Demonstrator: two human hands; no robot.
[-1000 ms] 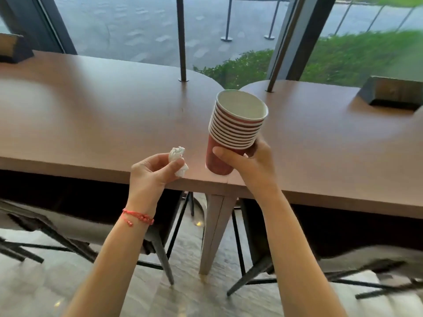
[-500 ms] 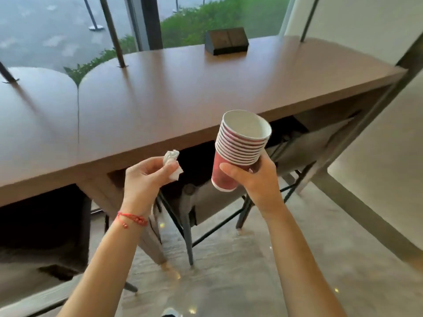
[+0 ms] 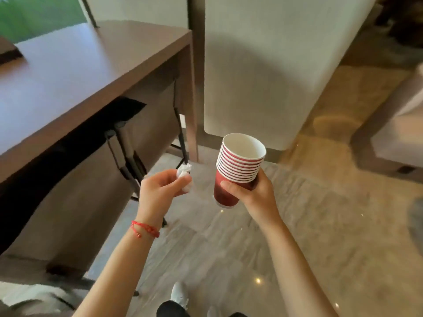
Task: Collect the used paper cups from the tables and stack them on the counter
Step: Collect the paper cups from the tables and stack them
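We carry a nested stack of red paper cups (image 3: 239, 170) in our right hand (image 3: 256, 191), fingers wrapped round the lowest cup, the stack upright with a slight lean and held in the air over the tiled floor (image 3: 297, 225). Our left hand (image 3: 158, 191) is closed in a pinch on a crumpled white napkin (image 3: 184, 177). Collecting looks finished, or nearly so, at this desk (image 3: 75, 72) (its visible top shows no cups), and we judge the step in hand to be the walk to the counter, which is not in view. The next move calls for keeping the stack level while we turn, then setting it down base first. The desk's corner and the folded chairs (image 3: 128, 154) tucked beneath it sit close on our left; a pale column (image 3: 263, 65) stands ahead, with open floor to its right. Both hands are full, so any further cup would need the napkin dropped first.
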